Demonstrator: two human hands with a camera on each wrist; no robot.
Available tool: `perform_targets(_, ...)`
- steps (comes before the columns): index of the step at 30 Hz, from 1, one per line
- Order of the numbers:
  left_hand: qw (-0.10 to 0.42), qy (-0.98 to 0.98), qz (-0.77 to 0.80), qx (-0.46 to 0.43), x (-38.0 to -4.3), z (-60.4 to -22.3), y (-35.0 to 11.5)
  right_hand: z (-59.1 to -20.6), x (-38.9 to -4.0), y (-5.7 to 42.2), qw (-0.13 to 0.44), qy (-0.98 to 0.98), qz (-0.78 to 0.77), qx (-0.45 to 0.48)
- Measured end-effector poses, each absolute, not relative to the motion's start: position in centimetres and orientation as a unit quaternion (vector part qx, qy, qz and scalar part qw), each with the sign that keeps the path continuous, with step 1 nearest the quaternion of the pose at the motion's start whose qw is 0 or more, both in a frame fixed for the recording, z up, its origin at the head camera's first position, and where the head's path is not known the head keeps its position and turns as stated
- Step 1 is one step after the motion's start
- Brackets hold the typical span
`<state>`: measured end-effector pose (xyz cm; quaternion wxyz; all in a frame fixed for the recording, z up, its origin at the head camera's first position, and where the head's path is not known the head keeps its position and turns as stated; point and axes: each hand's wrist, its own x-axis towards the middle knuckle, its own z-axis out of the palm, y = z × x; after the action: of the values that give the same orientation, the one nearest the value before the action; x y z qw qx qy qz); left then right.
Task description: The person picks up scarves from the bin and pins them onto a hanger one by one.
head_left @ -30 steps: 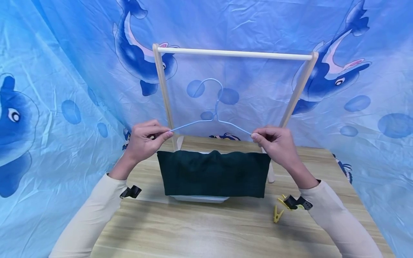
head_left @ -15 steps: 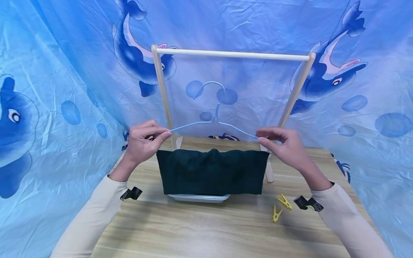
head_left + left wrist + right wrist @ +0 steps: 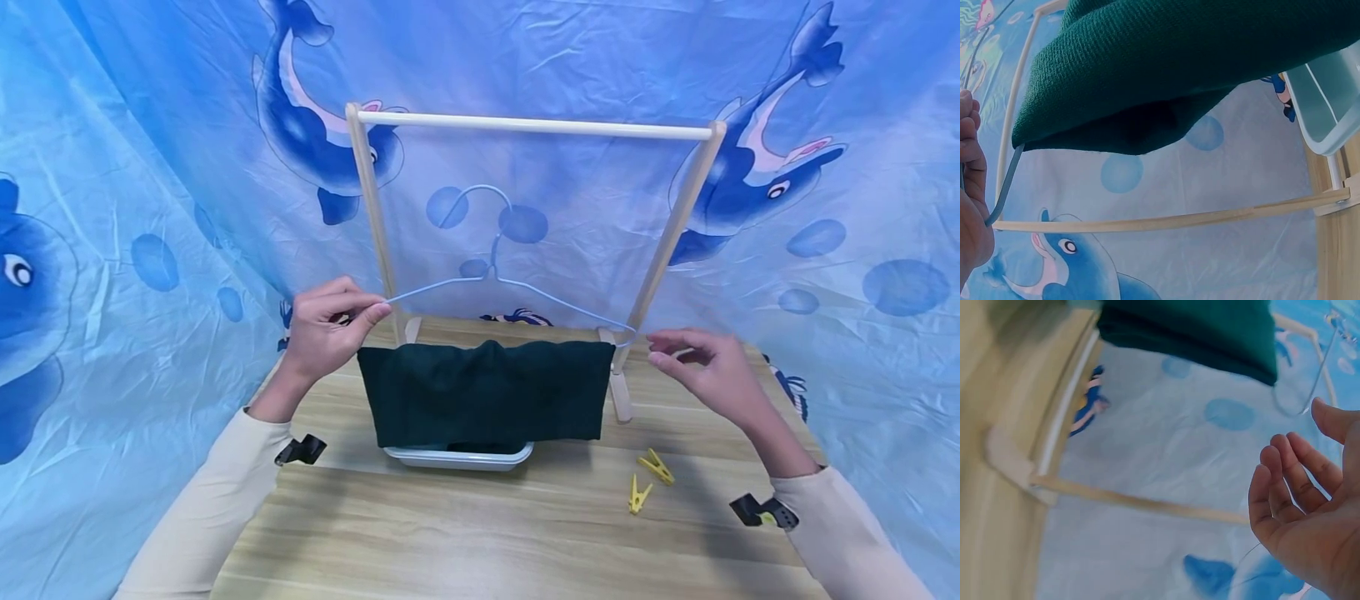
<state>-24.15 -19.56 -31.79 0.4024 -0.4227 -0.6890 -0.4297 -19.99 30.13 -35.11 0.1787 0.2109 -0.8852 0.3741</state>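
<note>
A light blue wire clothes hanger (image 3: pixel 442 285) is held up in front of the rack, its hook upward. My left hand (image 3: pixel 330 325) pinches its left shoulder between thumb and fingers. A dark green ribbed cloth (image 3: pixel 487 396) hangs folded over the hanger's lower bar; the left wrist view shows the bar entering the cloth (image 3: pixel 1147 81) at its corner. To the right of the hanger's right end, my right hand (image 3: pixel 705 367) is in the air with loosely bent fingers and holds nothing. The right wrist view shows thumb and fingers of this hand (image 3: pixel 1310 506) spread apart.
A wooden garment rack with a white top rail (image 3: pixel 525 125) stands behind the hanger. Below the cloth a pale plastic tray (image 3: pixel 465 460) sits on the wooden table (image 3: pixel 465 533). Two yellow clothespins (image 3: pixel 638 495) lie at right. Dolphin-print curtains (image 3: pixel 600 50) surround the table.
My right hand has let go of the hanger's right shoulder and moved right and down, away from it. My left hand keeps its pinch. The cloth's right side sits slightly higher.
</note>
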Motion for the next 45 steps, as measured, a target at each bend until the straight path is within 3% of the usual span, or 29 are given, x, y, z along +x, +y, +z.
perform_targets(11,0.404,-0.692,-0.424,-0.423,-24.2,-31.7,-19.8,-41.7,-19.8,33.0,0.156,-0.911,0.359,0.131)
perform_targets(24,0.407,-0.687,-0.431,-0.420,-24.1,-31.9,-19.8,-47.7,-19.3,34.6,0.043,-0.952,0.298,0.053)
perform_targets(45,0.406,-0.692,-0.427,-0.418,-24.0,-32.4,-19.9,-51.3,-18.5,33.9,-0.006,-0.957,0.281,0.076)
